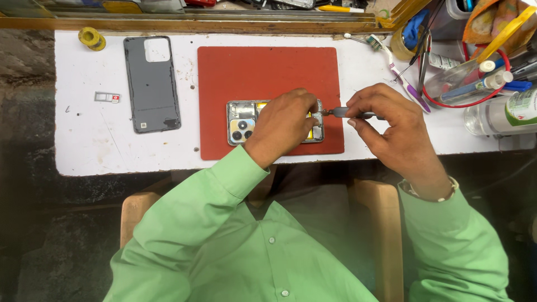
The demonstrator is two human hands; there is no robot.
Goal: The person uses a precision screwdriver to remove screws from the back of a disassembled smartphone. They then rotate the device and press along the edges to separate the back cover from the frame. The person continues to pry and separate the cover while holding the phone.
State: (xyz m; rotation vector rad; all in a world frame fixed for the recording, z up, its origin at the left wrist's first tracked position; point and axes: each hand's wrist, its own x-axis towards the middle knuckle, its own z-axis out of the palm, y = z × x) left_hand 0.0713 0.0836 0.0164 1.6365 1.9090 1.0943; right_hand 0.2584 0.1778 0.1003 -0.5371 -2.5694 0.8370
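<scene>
At the far upper left of the frame a yellow tape roll (91, 38) sits by the back edge of the white surface (84, 140), with bare room below it. A small SIM tray (107, 97) lies alone at the left, well apart from everything. Just right of it lies the dark grey phone back cover (151, 84), inside up, between the tray and the red work mat (268, 72); a clear strip of surface separates cover and mat.

The opened phone (243, 122) lies in the lower half of the mat, near its front edge, camera end to the left. The left hand (282, 124) rests on it with fingers curled down, pressing the phone's middle and hiding it. The right hand (391, 126) pinches a slim screwdriver (342, 112) between thumb and fingertips, its tip at the phone's right end.

At the upper right lie a toothbrush (391, 61), tweezers (423, 59) and a crowd of bottles (503, 112) up to the frame edge, leaving little free room there. Below the surface's front edge are the green sleeves and a wooden chair.
</scene>
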